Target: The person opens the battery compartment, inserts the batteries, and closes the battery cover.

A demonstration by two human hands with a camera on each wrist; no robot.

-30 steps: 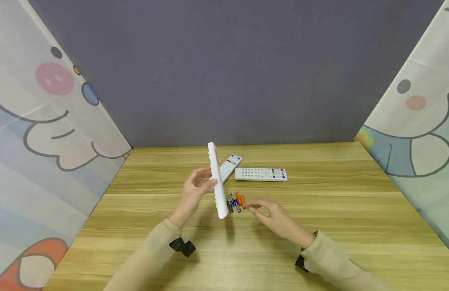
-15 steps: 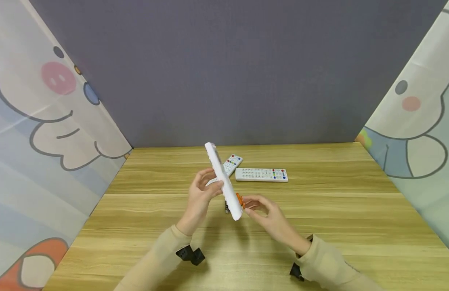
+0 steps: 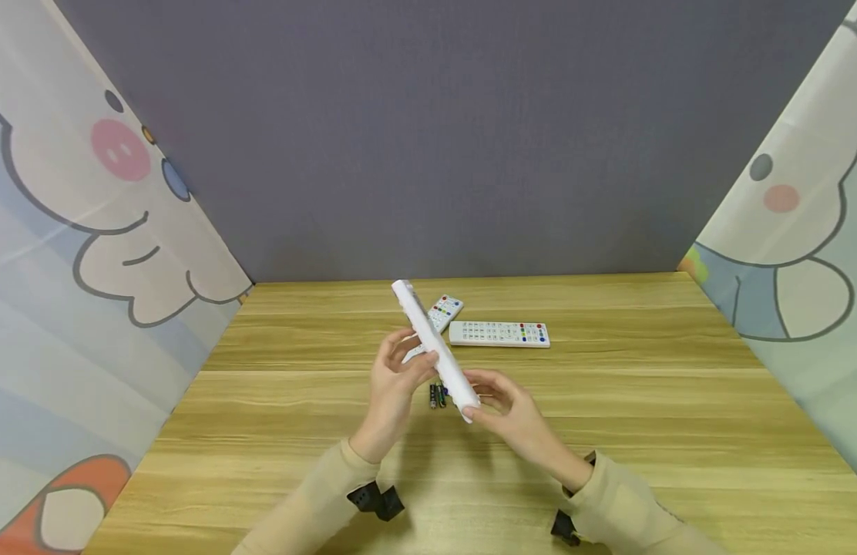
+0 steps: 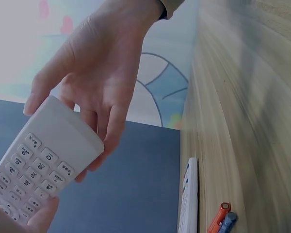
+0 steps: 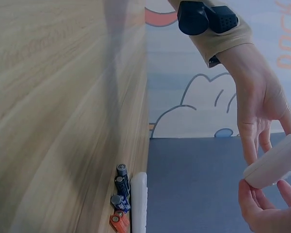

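A white remote control (image 3: 442, 362) is held slanted above the table by both hands. My left hand (image 3: 394, 385) grips it near the middle, thumb on the near side and fingers behind. At its lower end my right hand (image 3: 508, 408) holds it between thumb and fingers. Its number buttons face the left wrist view, where the right hand (image 4: 109, 73) comes down from the top. Several batteries lie below; dark ones (image 3: 438, 395) show beside the remote, which hides the rest in the head view. Orange batteries (image 5: 120, 222) appear in the right wrist view.
Behind the hands, a second white remote (image 3: 499, 333) lies flat, buttons up. A third remote (image 3: 445, 310) lies at an angle beside it, partly covered by the held one. The wooden table (image 3: 643, 347) meets a dark grey panel (image 3: 470, 154) at the back.
The held remote's lower end has swung right and now overlaps the orange batteries in the head view. My left hand has shifted slightly right. My right hand has taken hold of the lower end.
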